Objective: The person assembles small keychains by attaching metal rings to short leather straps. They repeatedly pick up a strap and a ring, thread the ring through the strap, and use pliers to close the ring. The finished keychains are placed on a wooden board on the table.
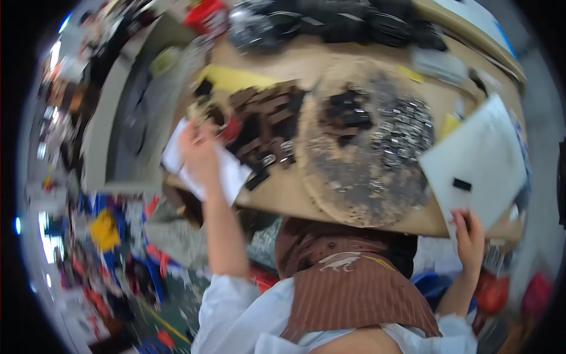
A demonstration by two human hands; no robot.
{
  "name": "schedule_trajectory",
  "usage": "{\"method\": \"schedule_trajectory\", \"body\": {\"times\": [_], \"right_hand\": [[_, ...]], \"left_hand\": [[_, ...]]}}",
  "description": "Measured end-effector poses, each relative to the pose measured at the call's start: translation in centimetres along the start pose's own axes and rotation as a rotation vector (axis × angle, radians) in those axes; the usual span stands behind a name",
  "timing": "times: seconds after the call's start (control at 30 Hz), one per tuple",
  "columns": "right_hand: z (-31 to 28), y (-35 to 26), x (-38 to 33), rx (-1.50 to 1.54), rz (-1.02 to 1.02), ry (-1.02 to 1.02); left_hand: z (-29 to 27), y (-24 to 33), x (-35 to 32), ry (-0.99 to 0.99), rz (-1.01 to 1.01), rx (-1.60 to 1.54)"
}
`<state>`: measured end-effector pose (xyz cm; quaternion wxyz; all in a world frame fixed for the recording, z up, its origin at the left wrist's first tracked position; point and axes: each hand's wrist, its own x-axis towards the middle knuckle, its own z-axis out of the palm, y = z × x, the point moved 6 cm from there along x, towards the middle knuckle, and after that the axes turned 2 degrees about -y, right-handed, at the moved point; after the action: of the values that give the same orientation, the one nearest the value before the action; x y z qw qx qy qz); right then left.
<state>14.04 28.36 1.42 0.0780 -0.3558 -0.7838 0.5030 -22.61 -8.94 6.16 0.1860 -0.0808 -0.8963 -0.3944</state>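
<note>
My left hand (198, 148) is at the left of the table, over a sheet of white paper (233, 171). Motion smears its fingers, so whether they hold anything is unclear. Just beyond them is a blurred pale and red round thing (227, 127). To the right of that hand lies a pile of dark brown and black blocks (271, 112). At the right, my right hand (467, 233) grips the near edge of a pale flat sheet (489, 153), thumb on top. One small black rectangular piece (462, 184) rests on this sheet.
A stained round board (354, 194) lies mid-table, bearing dark pieces (348, 112) and many small shiny metal parts (407, 130). Black plastic-wrapped bundles (336, 23) line the back. A grey bin (115, 130) stands left; a clear plastic box (439, 66) sits back right.
</note>
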Motion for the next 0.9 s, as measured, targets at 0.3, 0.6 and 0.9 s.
{"method": "schedule_trajectory", "body": {"times": [0.3,0.6,0.9], "right_hand": [[-1.2,-4.0,3.4,-0.102,-0.114,-0.030],[-9.0,-5.3,15.6,-0.685,-0.331,0.396],[-9.8,-3.2,31.2,-1.233,0.320,0.530]], "left_hand": [[3.4,-10.8,5.8,-0.227,-0.259,-0.249],[-1.1,-3.7,3.0,0.181,-0.009,-0.530],[-3.0,2.2,-3.2,0.110,-0.006,-0.609]]}}
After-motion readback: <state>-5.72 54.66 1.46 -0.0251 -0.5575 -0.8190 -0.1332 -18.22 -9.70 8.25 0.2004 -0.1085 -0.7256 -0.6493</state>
